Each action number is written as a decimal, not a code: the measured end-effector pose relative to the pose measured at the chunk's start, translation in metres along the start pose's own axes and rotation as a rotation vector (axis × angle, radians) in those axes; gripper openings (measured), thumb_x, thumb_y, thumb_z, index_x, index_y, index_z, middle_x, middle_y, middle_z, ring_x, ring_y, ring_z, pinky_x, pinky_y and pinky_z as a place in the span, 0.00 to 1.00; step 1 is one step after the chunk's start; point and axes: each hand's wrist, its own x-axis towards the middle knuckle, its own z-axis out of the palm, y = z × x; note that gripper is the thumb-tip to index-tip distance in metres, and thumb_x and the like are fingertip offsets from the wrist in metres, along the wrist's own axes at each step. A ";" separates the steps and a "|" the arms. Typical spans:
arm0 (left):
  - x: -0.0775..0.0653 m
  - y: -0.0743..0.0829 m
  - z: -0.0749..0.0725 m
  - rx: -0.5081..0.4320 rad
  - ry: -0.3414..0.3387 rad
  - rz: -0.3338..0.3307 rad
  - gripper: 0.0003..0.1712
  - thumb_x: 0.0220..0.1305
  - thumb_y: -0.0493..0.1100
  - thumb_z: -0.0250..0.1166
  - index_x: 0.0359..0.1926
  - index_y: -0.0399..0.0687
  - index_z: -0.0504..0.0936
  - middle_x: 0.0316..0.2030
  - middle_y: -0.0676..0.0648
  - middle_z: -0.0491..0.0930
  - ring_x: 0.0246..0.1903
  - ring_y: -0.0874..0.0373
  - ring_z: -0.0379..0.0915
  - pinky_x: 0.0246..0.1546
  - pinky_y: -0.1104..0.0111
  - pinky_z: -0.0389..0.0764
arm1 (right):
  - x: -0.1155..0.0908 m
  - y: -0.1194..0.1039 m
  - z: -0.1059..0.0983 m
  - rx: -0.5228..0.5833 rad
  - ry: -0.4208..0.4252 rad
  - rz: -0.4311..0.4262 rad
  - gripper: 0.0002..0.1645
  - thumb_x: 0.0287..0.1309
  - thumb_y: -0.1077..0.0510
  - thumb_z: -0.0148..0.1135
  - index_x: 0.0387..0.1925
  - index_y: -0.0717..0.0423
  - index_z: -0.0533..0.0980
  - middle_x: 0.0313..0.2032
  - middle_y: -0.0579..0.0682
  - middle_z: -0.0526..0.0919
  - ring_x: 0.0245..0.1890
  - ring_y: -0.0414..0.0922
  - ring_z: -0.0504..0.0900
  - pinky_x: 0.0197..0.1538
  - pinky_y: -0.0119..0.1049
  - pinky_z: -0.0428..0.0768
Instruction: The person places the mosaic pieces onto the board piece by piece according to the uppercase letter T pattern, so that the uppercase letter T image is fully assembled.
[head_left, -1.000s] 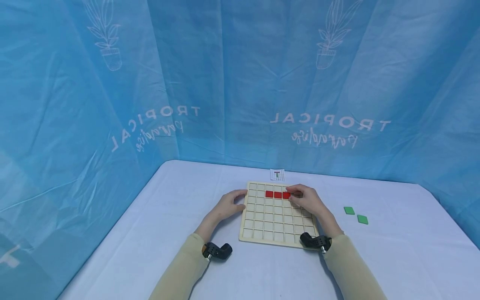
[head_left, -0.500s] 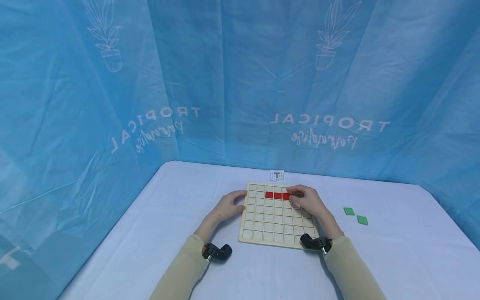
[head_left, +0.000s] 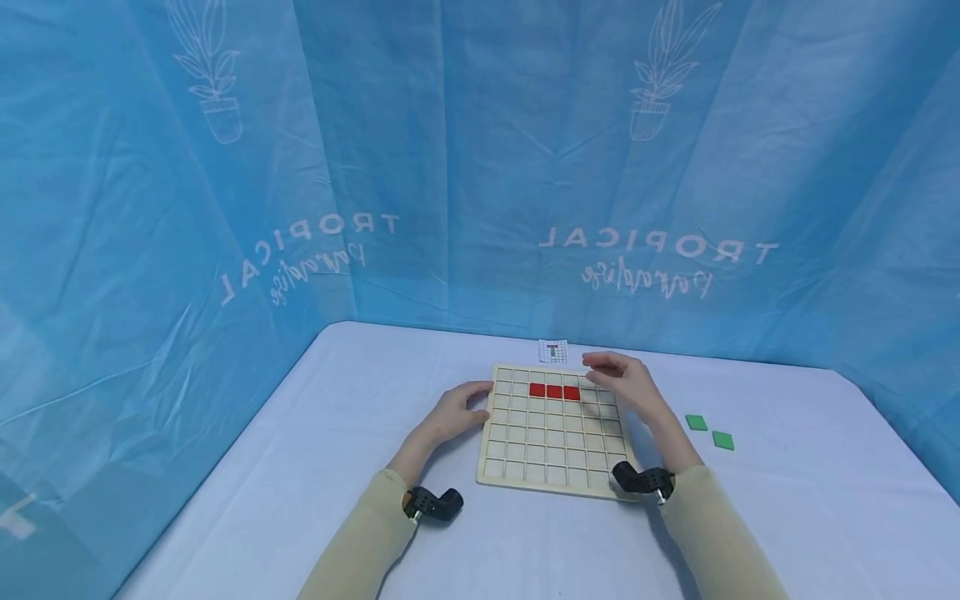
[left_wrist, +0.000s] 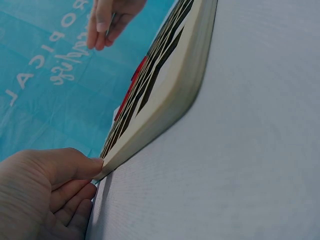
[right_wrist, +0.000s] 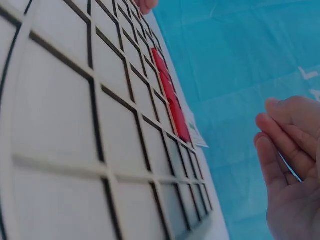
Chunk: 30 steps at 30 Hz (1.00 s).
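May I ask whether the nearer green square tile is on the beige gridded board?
Off: that tile lies apart, on the white cloth.

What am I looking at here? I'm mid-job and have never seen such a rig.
There's no robot here, just a person working bare-handed. The wide picture comes from a camera on the head; the two close, slanted ones from the black wrist cameras. On the white cloth lies a wooden grid board with three red square tiles set side by side. A small printed grid card lies beyond it, and two green square tiles to its right. The left hand rests against the board's left edge; the right hand hovers near the far right corner, with nothing visibly held.
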 end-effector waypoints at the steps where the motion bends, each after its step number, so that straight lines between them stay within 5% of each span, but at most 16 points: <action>1: 0.000 0.000 0.000 -0.003 0.000 0.003 0.30 0.60 0.36 0.63 0.65 0.43 0.69 0.64 0.43 0.66 0.65 0.49 0.58 0.65 0.57 0.62 | -0.001 -0.002 -0.003 -0.003 0.002 0.001 0.24 0.61 0.54 0.62 0.56 0.60 0.74 0.54 0.58 0.77 0.51 0.51 0.77 0.50 0.32 0.79; 10: 0.002 -0.001 0.002 -0.002 0.000 0.002 0.31 0.60 0.37 0.63 0.65 0.44 0.68 0.64 0.44 0.66 0.65 0.49 0.58 0.65 0.58 0.62 | -0.016 0.014 -0.048 -0.109 0.058 -0.012 0.29 0.60 0.46 0.62 0.59 0.57 0.73 0.54 0.58 0.77 0.52 0.51 0.77 0.53 0.43 0.78; 16: 0.002 -0.001 0.001 0.012 0.002 0.003 0.31 0.60 0.38 0.63 0.65 0.44 0.68 0.64 0.44 0.66 0.65 0.49 0.58 0.65 0.58 0.62 | -0.023 0.062 -0.084 -0.176 0.143 0.016 0.35 0.54 0.34 0.61 0.59 0.47 0.74 0.53 0.47 0.79 0.49 0.38 0.78 0.47 0.27 0.80; 23: 0.001 -0.001 0.000 0.012 0.005 0.003 0.31 0.60 0.37 0.63 0.65 0.45 0.68 0.64 0.44 0.66 0.65 0.49 0.58 0.65 0.58 0.62 | -0.059 0.037 -0.107 -0.218 0.167 0.044 0.32 0.60 0.42 0.61 0.59 0.57 0.72 0.54 0.57 0.77 0.51 0.48 0.77 0.53 0.42 0.79; 30: 0.001 -0.001 0.001 0.003 0.009 0.001 0.31 0.60 0.37 0.63 0.65 0.44 0.68 0.64 0.44 0.66 0.65 0.49 0.58 0.65 0.58 0.61 | -0.085 0.033 -0.121 -0.265 0.191 0.059 0.30 0.63 0.46 0.59 0.59 0.60 0.71 0.54 0.60 0.76 0.45 0.27 0.74 0.45 0.14 0.72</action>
